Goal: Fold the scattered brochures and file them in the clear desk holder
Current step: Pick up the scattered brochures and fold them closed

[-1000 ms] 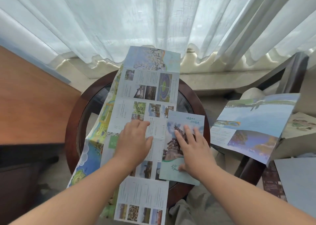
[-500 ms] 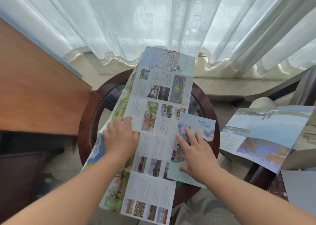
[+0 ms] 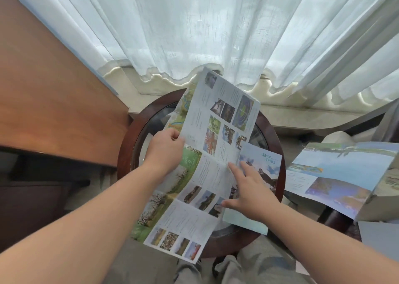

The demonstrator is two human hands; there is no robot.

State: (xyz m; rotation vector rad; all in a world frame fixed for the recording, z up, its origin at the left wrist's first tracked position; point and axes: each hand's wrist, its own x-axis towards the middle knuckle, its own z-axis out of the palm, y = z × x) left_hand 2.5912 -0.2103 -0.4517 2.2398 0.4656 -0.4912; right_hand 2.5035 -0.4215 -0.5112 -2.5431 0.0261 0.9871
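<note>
Long brochure point(image 3: 218, 154) half-lifted over round tabletop point(image 3: 127, 145). Your left hand point(image 3: 166, 152) grip pinches its left edge; right hand point(image 3: 248, 188) splayed flat, pinning nothing firmly. Risk: folded brochure point(image 3: 263, 165) beneath slides off, crease skews. Holder unseen.

— What lies on the round desk point(image 3: 127, 154)?
— A long unfolded brochure point(image 3: 218, 154), running from the far rim toward the person and hanging over the near edge. A small folded brochure point(image 3: 265, 165) lies on the desk just right of it, its left edge tucked under the long one.
— And the hands?
— The left hand point(image 3: 166, 152) is at the long brochure's left edge; the right hand point(image 3: 250, 193) rests where the two brochures meet.
— Anything beyond?
— An open brochure point(image 3: 336, 175) lies well right of the desk. A curtain point(image 3: 216, 24) hangs behind, and a wooden panel point(image 3: 43, 89) stands to the left.
</note>
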